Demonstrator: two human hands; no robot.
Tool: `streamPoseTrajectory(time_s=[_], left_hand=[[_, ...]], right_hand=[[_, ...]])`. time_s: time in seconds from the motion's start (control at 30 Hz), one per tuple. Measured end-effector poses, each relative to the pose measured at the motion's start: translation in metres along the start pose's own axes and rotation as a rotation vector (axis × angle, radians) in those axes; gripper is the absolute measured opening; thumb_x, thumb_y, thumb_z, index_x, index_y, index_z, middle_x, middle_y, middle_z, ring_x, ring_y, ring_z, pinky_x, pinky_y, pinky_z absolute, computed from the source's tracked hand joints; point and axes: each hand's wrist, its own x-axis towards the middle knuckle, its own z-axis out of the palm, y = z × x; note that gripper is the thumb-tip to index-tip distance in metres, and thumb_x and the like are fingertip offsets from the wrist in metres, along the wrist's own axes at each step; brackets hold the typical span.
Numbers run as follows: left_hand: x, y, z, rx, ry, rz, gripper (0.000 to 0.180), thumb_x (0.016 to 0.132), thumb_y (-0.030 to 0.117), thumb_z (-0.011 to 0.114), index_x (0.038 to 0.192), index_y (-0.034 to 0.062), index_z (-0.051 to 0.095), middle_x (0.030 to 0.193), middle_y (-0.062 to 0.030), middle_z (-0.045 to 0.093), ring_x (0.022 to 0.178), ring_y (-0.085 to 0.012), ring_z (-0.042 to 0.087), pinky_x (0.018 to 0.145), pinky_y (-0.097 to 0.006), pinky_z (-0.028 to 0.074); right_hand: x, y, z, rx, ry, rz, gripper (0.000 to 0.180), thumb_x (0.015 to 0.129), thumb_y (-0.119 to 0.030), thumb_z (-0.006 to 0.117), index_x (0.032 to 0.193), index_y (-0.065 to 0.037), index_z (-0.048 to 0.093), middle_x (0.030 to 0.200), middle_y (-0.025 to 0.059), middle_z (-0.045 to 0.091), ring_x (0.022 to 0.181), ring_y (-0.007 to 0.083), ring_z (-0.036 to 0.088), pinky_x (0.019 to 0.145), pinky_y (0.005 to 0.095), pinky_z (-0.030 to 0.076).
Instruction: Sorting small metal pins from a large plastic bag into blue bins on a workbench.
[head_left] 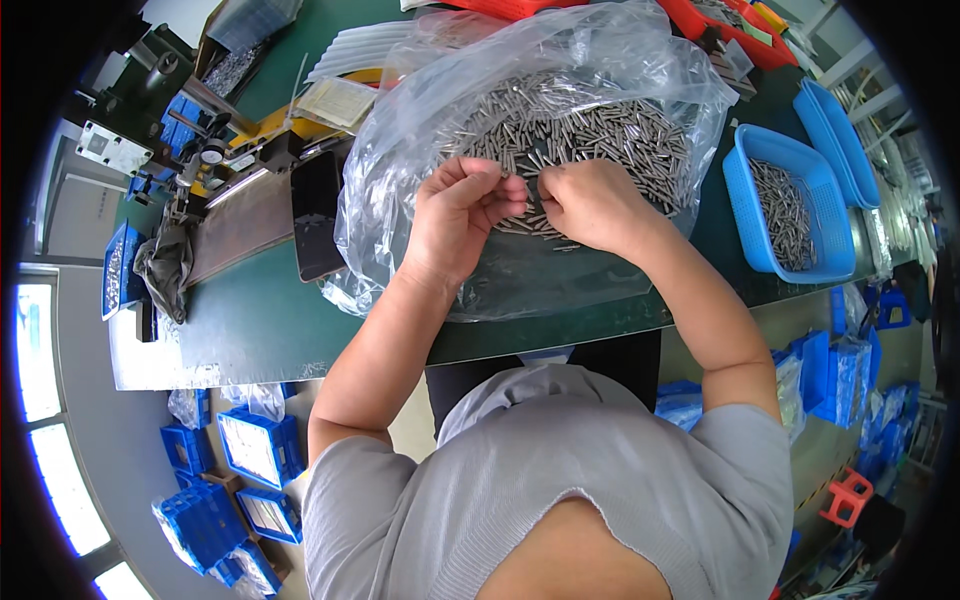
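A large clear plastic bag [390,165] lies spread on the green workbench, with a heap of small metal pins [640,140] on it. At the heap's near edge, my left hand [462,212] has its palm turned inward and its fingers curled, thumb against the forefinger. Just right of it, my right hand [592,205] is closed, back upward, with its fingertips down at the pins. The two hands are a small gap apart. Whatever lies between the fingertips of either hand is too small or hidden to make out.
A blue basket [745,205] of similar pins stands at the right, another blue basket [835,130] behind it. To the left are a dark phone-like slab [316,215] and a bench fixture with a gauge [212,152]. Red trays [735,35] sit at the back. Blue crates [262,445] are on the floor.
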Motion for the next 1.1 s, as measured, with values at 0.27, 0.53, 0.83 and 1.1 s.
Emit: streamPoseTrajectory(time_s=[0.27,0.53,0.83,1.1], left_hand=[[0.001,-0.001,0.001,-0.001,0.002,-0.011,0.006,0.088,0.005,0.051,0.088,-0.0008,0.053,0.081,-0.0169,0.063,0.072,-0.0241,0.064,0.068,-0.034,0.054],[0.001,-0.002,-0.003,0.029,-0.029,-0.021,0.010,0.090,0.007,0.048,0.090,-0.0003,0.055,0.085,-0.0154,0.062,0.076,-0.0235,0.062,0.071,-0.034,0.053],[0.004,-0.007,-0.004,0.023,-0.156,-0.125,0.005,0.089,0.002,0.050,0.090,-0.0019,0.053,0.090,-0.0194,0.063,0.081,-0.0262,0.064,0.077,-0.035,0.055],[0.002,-0.011,-0.001,0.006,-0.170,-0.153,0.007,0.090,0.004,0.049,0.094,-0.0009,0.053,0.092,-0.0183,0.063,0.083,-0.0249,0.064,0.077,-0.033,0.054]], right_hand=[[0.001,0.005,-0.001,0.070,0.034,-0.089,0.009,0.069,-0.012,0.059,0.073,-0.003,0.059,0.067,0.0142,0.062,0.066,0.0332,0.062,0.060,0.0422,0.050],[0.003,0.003,0.000,0.029,0.026,-0.095,0.010,0.069,-0.011,0.058,0.075,-0.003,0.059,0.066,0.0149,0.061,0.064,0.0331,0.062,0.057,0.0413,0.050],[0.002,0.016,-0.010,1.265,0.177,0.240,0.012,0.086,-0.013,0.058,0.090,-0.002,0.060,0.060,-0.0064,0.047,0.048,0.0036,0.039,0.044,0.0204,0.031],[0.000,0.002,-0.005,1.616,0.054,0.371,0.013,0.084,-0.016,0.061,0.090,-0.005,0.063,0.058,-0.0089,0.043,0.046,-0.0010,0.029,0.040,0.0159,0.022]])
